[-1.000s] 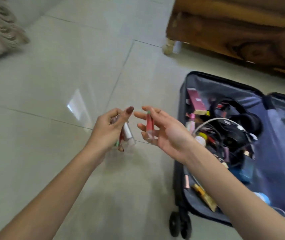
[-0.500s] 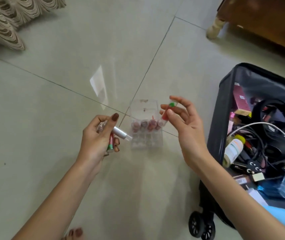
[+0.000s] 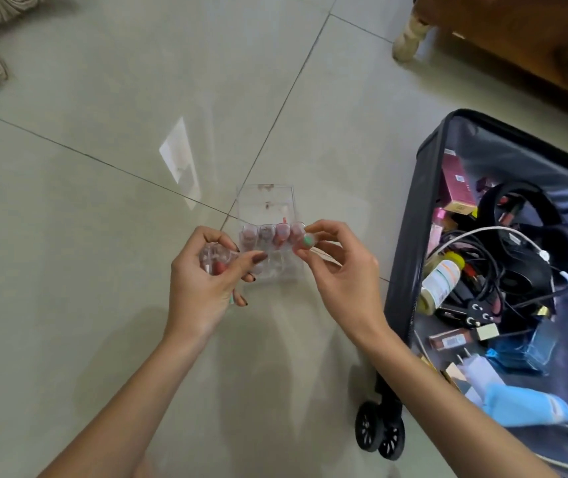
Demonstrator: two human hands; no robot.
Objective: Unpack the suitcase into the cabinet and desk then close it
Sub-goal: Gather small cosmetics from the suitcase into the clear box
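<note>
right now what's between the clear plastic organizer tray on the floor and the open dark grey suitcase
Head view: the right hand, pinching a green-capped tube, is between the clear organizer tray and the dark suitcase; otherwise bare floor tile.

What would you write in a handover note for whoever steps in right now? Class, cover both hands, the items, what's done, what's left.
Left hand grips several small tubes.
Right hand pinches a green-capped tube over the clear organiser on the floor, which holds a row of tubes.
Suitcase lies open beside it, headphones and cables inside.
Done: some tubes taken out.
Left: slot these tubes, unpack the rest, close the suitcase.
</note>
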